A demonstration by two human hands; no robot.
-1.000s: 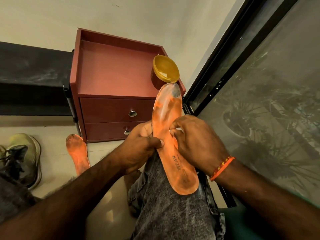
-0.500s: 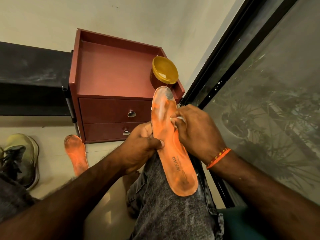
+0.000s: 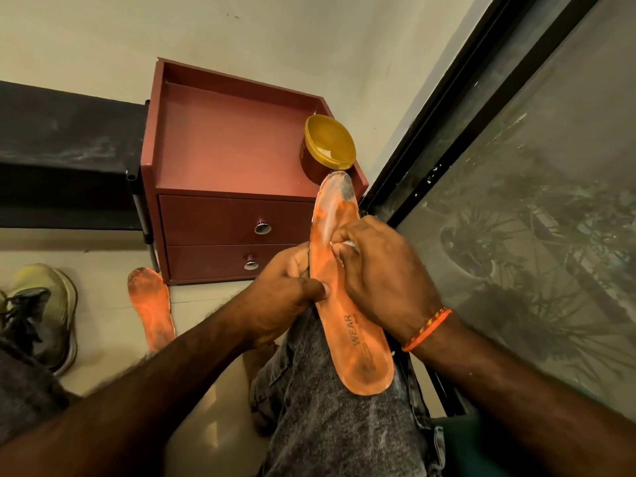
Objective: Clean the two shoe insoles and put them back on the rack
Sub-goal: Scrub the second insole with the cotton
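An orange insole (image 3: 347, 325) marked "WEAR" lies along my knee, toe end pointing away and smeared with white. My left hand (image 3: 282, 297) grips its left edge at the middle, thumb on top. My right hand (image 3: 378, 273) presses on the insole's upper half with curled fingers that pinch a small white wad (image 3: 347, 243). A second, dirty orange insole (image 3: 151, 308) lies on the floor to the left, its heel end hidden behind my left forearm.
A red two-drawer cabinet (image 3: 220, 160) stands ahead with an open yellow tub (image 3: 328, 146) on its right corner. A dark rack shelf (image 3: 65, 149) runs to the left. A greenish sneaker (image 3: 44, 311) sits at the far left. A glass door (image 3: 537, 208) fills the right.
My right hand has slid up the insole toward the toe, then back a little. The insole and my left hand have stayed nearly still.
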